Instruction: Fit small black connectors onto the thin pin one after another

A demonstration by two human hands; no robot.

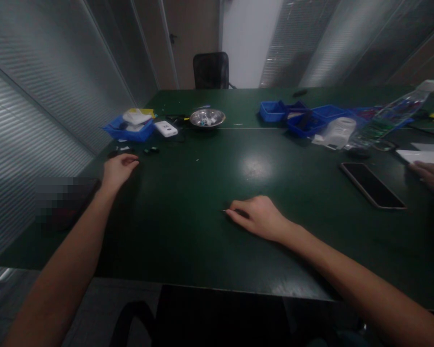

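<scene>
Head view shows a thin piece (223, 210) pinched in the right hand (257, 217), nearer than the metal bowl (207, 126) on the counter (181, 212), probably light, stiff and best held mid-length, while the left hand's grip (118, 171), left of the bowl, I cannot tell.

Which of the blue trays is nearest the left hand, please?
The leftmost blue tray, just beyond the left hand; the other blue trays stand well to the right, past the metal bowl.
</scene>
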